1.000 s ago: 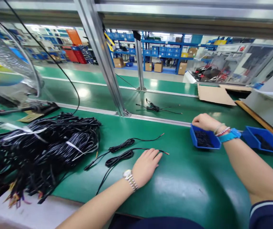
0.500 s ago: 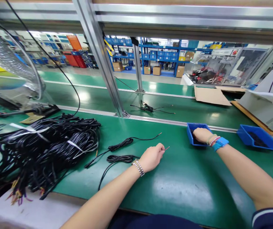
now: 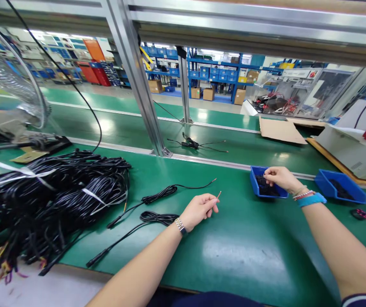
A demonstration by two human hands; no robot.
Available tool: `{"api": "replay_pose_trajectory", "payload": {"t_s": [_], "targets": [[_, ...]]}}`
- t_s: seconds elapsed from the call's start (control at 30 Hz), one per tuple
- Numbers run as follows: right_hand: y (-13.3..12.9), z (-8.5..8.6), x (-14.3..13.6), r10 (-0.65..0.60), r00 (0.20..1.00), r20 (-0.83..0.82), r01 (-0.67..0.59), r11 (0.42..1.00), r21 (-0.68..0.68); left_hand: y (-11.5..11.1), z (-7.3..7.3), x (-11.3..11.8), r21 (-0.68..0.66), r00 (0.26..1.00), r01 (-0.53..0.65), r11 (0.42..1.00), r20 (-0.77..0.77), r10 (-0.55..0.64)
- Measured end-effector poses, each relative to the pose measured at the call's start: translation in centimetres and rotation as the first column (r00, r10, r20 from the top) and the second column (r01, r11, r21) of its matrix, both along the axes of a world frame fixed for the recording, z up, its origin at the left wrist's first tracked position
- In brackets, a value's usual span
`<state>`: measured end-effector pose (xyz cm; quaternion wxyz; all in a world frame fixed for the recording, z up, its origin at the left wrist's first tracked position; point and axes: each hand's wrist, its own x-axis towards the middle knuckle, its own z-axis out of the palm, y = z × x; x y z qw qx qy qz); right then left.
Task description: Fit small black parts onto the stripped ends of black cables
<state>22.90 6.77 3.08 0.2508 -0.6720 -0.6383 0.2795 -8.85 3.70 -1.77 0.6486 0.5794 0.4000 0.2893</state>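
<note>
My left hand (image 3: 201, 210), with a metal-band watch on the wrist, pinches the end of a black cable (image 3: 157, 217). A short reddish wire tip sticks up beyond the fingers. The rest of this cable lies looped on the green bench, its connector end toward the front edge. Beside it rests another coiled black cable (image 3: 159, 194). Over a blue bin (image 3: 280, 194) of small black parts (image 3: 263, 186) hovers my right hand (image 3: 281, 177), thumb and fingers pinched together. Whatever they hold is too small to make out.
A big heap of bundled black cables (image 3: 51, 200) covers the bench's left side. Another blue bin (image 3: 361, 196) stands at the right. An aluminium post (image 3: 138, 85) rises at the back edge, with one more cable (image 3: 191, 144) behind it. Flat cardboard (image 3: 281, 130) lies farther back.
My right hand has lifted out of the blue bin, its fingers now visible above the parts. My left hand has turned slightly, still with the cable end. The view has shifted a little.
</note>
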Motion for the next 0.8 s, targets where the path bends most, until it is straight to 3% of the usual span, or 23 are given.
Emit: {"api": "replay_pose_trajectory", "payload": {"t_s": [0.03, 0.1, 0.2, 0.37, 0.5, 0.67, 0.8], "targets": [[-0.4, 0.2, -0.6, -0.027, 0.978, -0.205, 0.028, 1.000, 0.003, 0.0, 0.0, -0.2, -0.018, 1.000, -0.005, 1.000, 0.025, 0.006], [-1.3, 0.6, -2.6, -0.017, 0.886, -0.464, 0.026, 1.000, 0.013, 0.0, 0.2, -0.4, -0.041, 0.996, -0.023, 0.999, 0.081, 0.026], [-2.2, 1.1, -6.7, 0.066, 0.793, -0.606, -0.058, 0.998, 0.032, 0.1, 0.5, -0.8, -0.049, 0.984, -0.057, 0.997, 0.167, 0.065], [-2.2, 0.1, -13.5, 0.220, 0.809, -0.545, -0.270, 0.963, -0.011, 0.2, 1.1, -1.2, -0.028, 0.954, -0.174, 0.984, 0.243, 0.176], [-2.3, -1.6, -16.9, 0.280, 0.822, -0.496, -0.356, 0.932, -0.063, 0.3, 1.3, -1.2, 0.014, 0.943, -0.252, 0.968, 0.229, 0.242], [-3.0, -2.2, -18.1, 0.260, 0.798, -0.543, -0.373, 0.922, -0.106, 0.3, 1.1, -1.0, 0.055, 0.960, -0.244, 0.968, 0.152, 0.234], [-2.9, -2.1, -17.2, 0.261, 0.803, -0.536, -0.364, 0.927, -0.094, 0.6, 1.2, -1.2, 0.025, 0.943, -0.239, 0.971, 0.246, 0.225]]}}
